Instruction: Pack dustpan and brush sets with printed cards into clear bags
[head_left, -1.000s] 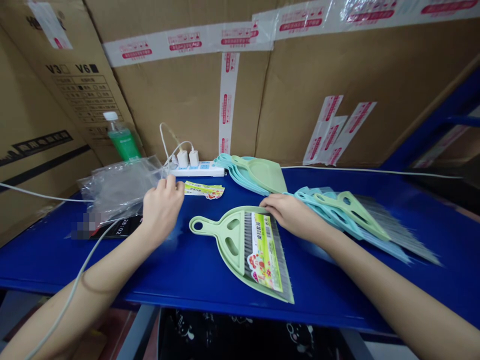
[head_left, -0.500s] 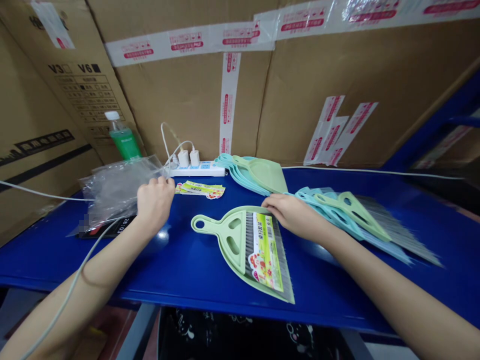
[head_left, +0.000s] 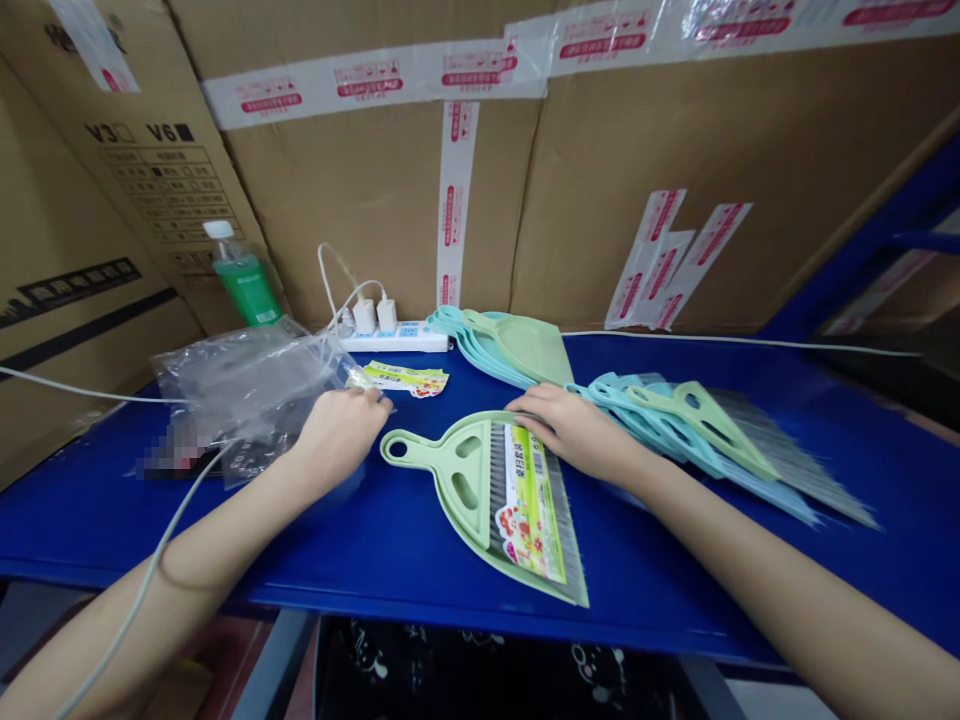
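A light green dustpan [head_left: 457, 478] lies on the blue table [head_left: 390, 550] with a small brush and a green and yellow printed label card [head_left: 531, 505] resting in it. My right hand [head_left: 574, 428] rests on the dustpan's far edge, fingers curled over the brush top. My left hand [head_left: 339, 432] is just left of the dustpan handle, fingers closed on the corner of a clear plastic bag [head_left: 247, 385] pulled off the pile of bags.
Stacked dustpans [head_left: 510, 345] lie behind, stacked brushes [head_left: 705, 425] to the right. More label cards [head_left: 409, 378], a white power strip [head_left: 394, 338] with chargers, a green bottle [head_left: 244, 280] and a phone under the bags sit at the left. Cardboard boxes wall the back. A white cable crosses my left arm.
My left hand reached to the bag pile, then drew back toward the dustpan handle with a clear bag in its fingers. My right hand shifted slightly left on the dustpan.
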